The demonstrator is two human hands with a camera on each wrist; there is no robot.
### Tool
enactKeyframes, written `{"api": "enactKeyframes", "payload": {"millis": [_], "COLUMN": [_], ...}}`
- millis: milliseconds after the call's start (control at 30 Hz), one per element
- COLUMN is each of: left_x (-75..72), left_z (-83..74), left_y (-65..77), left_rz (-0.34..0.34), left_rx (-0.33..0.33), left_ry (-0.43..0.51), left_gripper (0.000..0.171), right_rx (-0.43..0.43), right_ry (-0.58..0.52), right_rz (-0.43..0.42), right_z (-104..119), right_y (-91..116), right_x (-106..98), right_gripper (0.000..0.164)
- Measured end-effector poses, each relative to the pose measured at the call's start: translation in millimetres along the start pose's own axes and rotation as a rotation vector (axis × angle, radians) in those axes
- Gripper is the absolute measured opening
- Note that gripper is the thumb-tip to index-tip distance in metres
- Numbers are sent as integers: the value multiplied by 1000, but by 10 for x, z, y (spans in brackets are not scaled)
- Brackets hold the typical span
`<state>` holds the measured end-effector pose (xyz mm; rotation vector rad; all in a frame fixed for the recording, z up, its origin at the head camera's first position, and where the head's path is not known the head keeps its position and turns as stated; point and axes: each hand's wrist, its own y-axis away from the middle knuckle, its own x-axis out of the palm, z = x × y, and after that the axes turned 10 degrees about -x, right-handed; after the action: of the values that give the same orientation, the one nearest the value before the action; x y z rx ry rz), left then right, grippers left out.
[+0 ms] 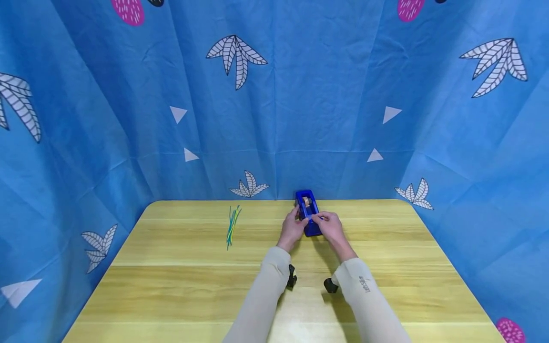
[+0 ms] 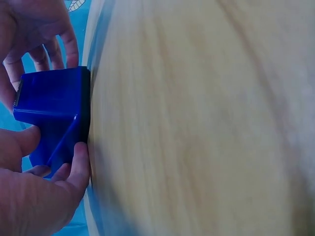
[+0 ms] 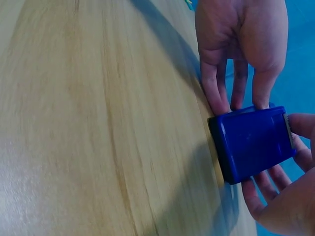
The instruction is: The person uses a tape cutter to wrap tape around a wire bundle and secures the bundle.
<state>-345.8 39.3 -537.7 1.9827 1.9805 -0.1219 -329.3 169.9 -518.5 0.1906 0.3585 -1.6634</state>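
Observation:
A blue tape dispenser (image 1: 313,229) sits at the table's back edge, with a small tape roll (image 1: 306,201) in it. My left hand (image 1: 292,227) grips its left side, thumb on the upper part and fingers lower down. On the opposite side, my right hand (image 1: 331,226) holds the dispenser, several fingers against its side. The right thumb and a finger meet by the serrated cutter (image 3: 288,132) in the right wrist view. Whether they pinch a tape end cannot be seen. The left wrist view shows the dispenser (image 2: 54,96) between both hands.
Several thin green, yellow and blue strips (image 1: 232,227) lie in a loose bundle on the left of the wooden table (image 1: 180,290). A blue patterned curtain (image 1: 326,95) hangs right behind the table and along both sides.

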Motion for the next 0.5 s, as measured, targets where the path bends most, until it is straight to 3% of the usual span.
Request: {"api": "enactKeyframes", "payload": {"millis": [500], "left_x": [-48], "left_z": [-5], "left_y": [31], "left_rz": [-2], "left_rx": [19], "left_ry": [-6], "left_gripper": [58], "right_rx": [23], "right_ry": [6], "right_rz": [8], "right_z": [38], "right_y": [-19], "right_x": [5], "right_gripper": [29]}}
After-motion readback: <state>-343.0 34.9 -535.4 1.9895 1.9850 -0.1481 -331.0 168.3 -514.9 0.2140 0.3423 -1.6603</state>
